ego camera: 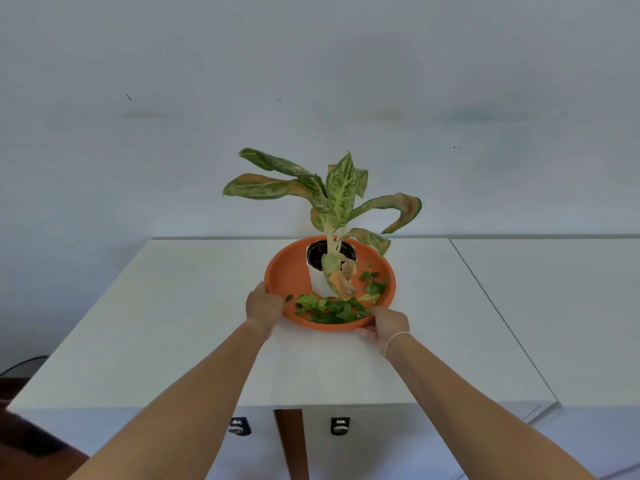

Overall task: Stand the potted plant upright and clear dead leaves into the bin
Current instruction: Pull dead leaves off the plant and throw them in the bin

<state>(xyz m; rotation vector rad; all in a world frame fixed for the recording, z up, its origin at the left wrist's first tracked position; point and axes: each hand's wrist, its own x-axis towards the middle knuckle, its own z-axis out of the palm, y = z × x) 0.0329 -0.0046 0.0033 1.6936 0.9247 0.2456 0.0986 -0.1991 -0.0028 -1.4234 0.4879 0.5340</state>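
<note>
My left hand (265,304) and right hand (384,327) grip the near rim of the orange tray (287,271); the potted plant (329,237) stands upright among loose leaves (332,308).

A: From my screen the orange saucer (284,271) looks like matt, smooth plastic.

B: On that saucer I see a smooth white pot (317,280); under it, a matt white tabletop (173,323).
</note>
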